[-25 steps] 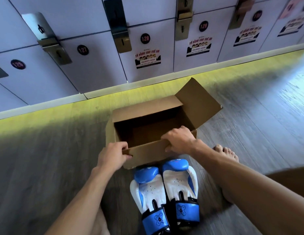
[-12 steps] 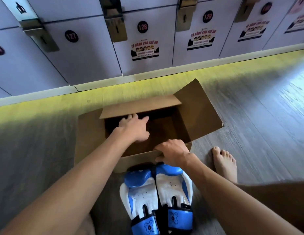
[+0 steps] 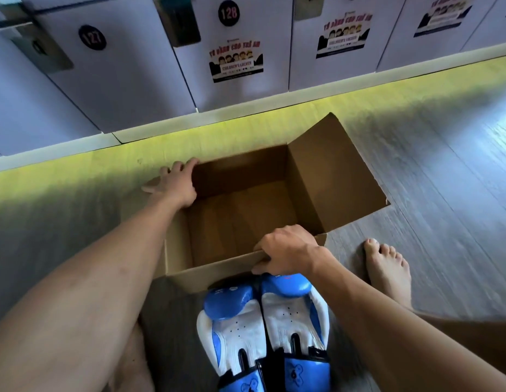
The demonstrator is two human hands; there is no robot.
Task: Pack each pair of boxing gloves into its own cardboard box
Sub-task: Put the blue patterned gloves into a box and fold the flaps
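An open cardboard box (image 3: 339, 182) sits on the floor, empty inside, its right flap standing up. My left hand (image 3: 177, 182) lies flat with fingers spread at the box's far left corner, pressing on the folded-out flaps there. My right hand (image 3: 285, 250) grips the near flap at the box's front edge. A pair of blue and white boxing gloves (image 3: 263, 326) lies side by side on the floor just in front of the box, palms up, cuffs toward me.
A row of white lockers (image 3: 127, 69) numbered 127 and 128 runs along the far side, with a yellow-lit strip of floor (image 3: 387, 91) at its base. My bare right foot (image 3: 387, 267) rests on the grey wood floor beside the box.
My left hand has left the near flap, reached across and pushed the far flap outward, so the box's inside now shows fully. My right hand stays on the near flap.
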